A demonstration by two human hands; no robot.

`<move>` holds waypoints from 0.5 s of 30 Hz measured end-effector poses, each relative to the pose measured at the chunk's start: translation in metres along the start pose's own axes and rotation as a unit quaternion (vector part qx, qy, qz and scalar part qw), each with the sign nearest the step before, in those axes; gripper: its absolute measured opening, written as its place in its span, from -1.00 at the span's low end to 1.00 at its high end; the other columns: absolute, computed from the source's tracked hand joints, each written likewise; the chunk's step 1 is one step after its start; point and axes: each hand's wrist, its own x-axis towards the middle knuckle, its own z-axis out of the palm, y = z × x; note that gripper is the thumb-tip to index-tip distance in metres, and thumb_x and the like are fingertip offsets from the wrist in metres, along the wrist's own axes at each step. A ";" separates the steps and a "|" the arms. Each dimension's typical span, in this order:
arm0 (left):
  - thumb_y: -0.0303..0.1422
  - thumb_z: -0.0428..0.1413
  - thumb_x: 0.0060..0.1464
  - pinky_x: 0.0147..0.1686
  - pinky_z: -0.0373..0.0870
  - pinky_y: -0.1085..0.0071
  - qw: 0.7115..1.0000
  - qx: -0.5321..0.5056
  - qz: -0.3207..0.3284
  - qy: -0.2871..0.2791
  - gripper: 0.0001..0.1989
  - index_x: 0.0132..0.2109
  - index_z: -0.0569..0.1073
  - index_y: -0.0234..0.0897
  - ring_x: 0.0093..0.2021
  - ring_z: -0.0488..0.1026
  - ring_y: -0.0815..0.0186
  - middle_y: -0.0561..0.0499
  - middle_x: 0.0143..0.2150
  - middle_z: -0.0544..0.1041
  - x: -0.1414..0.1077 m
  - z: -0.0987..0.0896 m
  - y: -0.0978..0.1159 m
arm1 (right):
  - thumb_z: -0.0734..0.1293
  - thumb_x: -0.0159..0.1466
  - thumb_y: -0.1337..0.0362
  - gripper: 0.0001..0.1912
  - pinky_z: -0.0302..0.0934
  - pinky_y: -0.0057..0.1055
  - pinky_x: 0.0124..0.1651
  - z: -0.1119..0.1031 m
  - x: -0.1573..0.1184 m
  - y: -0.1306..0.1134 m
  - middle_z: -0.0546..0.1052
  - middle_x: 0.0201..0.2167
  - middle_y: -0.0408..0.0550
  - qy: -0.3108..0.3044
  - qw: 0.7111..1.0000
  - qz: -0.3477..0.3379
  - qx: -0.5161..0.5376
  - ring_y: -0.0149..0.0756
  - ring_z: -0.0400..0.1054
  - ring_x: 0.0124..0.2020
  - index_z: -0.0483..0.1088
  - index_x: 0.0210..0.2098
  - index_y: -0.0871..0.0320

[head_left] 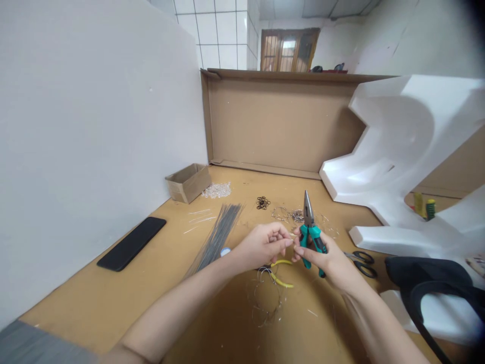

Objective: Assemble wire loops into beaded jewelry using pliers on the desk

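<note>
My right hand (322, 253) is wrapped round green-handled long-nose pliers (308, 222), their metal jaws pointing up and away. Close beside it, my left hand (269, 245) is closed, thumb against forefinger, on something too small to make out. The fingertips of both hands nearly meet. Below them lie yellow-handled pliers (282, 283) and a loose coil of thin wire (267, 303). A bundle of straight grey wires (217, 235) lies left of my left hand, partly behind my forearm. Beyond the hands are small black rings (262, 202) and tangled wire pieces (282, 214).
A small cardboard box (188, 183) stands at the back left beside a pile of clear pieces (217, 190). A black phone-like slab (132, 243) lies left. Scissors (364, 264), white foam (394, 237) and a black strap (428, 273) are at right. A cardboard wall (276, 126) stands behind.
</note>
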 end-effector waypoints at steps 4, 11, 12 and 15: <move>-0.25 0.07 0.05 -0.64 0.15 0.60 1.000 -0.008 0.018 0.013 -0.80 -0.35 0.30 -0.31 -0.65 0.21 0.55 0.16 -0.57 0.34 0.000 0.003 -0.001 | 0.40 0.05 0.24 -0.70 0.18 -0.40 -0.30 -0.002 -0.002 -0.002 0.36 -0.43 -0.18 -0.025 1.000 -0.005 -0.004 -0.37 0.31 -0.42 0.25 -0.27 0.13; -0.26 0.17 -0.03 -0.56 0.22 0.57 0.998 -0.051 0.033 -0.015 -0.79 -0.40 0.38 -0.33 -0.56 0.34 0.50 0.08 -0.54 0.46 0.004 0.005 -0.005 | 0.39 0.05 0.25 -0.71 0.20 -0.39 -0.30 0.000 -0.002 -0.004 0.37 -0.43 -0.18 -0.039 0.999 0.008 -0.002 -0.38 0.30 -0.45 0.26 -0.27 0.13; -0.26 0.17 -0.04 -0.53 0.25 0.55 0.997 -0.064 0.038 -0.018 -0.79 -0.40 0.38 -0.33 -0.54 0.37 0.47 0.05 -0.51 0.49 0.005 0.005 -0.007 | 0.39 0.04 0.24 -0.70 0.20 -0.38 -0.29 0.001 -0.002 -0.004 0.38 -0.43 -0.17 -0.041 0.999 0.011 0.000 -0.38 0.31 -0.45 0.26 -0.27 0.14; -0.25 0.19 -0.06 -0.48 0.28 0.49 0.995 -0.092 0.036 -0.025 -0.78 -0.41 0.40 -0.34 -0.50 0.41 0.42 0.01 -0.48 0.51 0.008 0.005 -0.010 | 0.40 0.04 0.21 -0.67 0.21 -0.37 -0.29 0.002 -0.001 -0.003 0.39 -0.45 -0.17 -0.031 0.999 0.021 -0.009 -0.36 0.32 -0.45 0.26 -0.26 0.14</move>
